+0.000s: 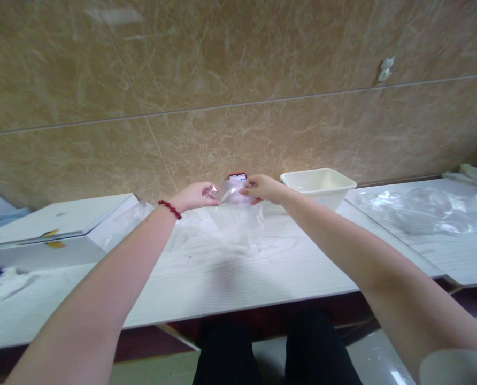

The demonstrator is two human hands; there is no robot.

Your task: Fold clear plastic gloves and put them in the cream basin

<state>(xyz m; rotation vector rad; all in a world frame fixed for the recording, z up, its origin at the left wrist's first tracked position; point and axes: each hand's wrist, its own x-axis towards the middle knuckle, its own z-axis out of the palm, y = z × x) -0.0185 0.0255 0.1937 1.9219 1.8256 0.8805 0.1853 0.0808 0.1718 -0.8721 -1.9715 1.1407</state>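
A clear plastic bag (pixel 238 227) hangs between my two hands above the white table (pixel 302 267). My left hand (pixel 196 197), with a dark red bead bracelet at the wrist, pinches the bag's rim on the left. On the opposite side my right hand (pixel 262 189) grips the rim, fingers curled. The mouth of the bag looks spread between them. Whether anything lies inside is too blurred to tell. Just behind the bag shows the top of a red-edged phone (pixel 237 177) with its screen lit.
A cream plastic basin (pixel 322 182) stands by the wall, right of my right hand. More clear plastic bags (pixel 443 208) lie on the right. At the left is a white box (pixel 58 224), with crumpled clear plastic (pixel 128 222) beside it. A wall socket (pixel 386 68) sits upper right.
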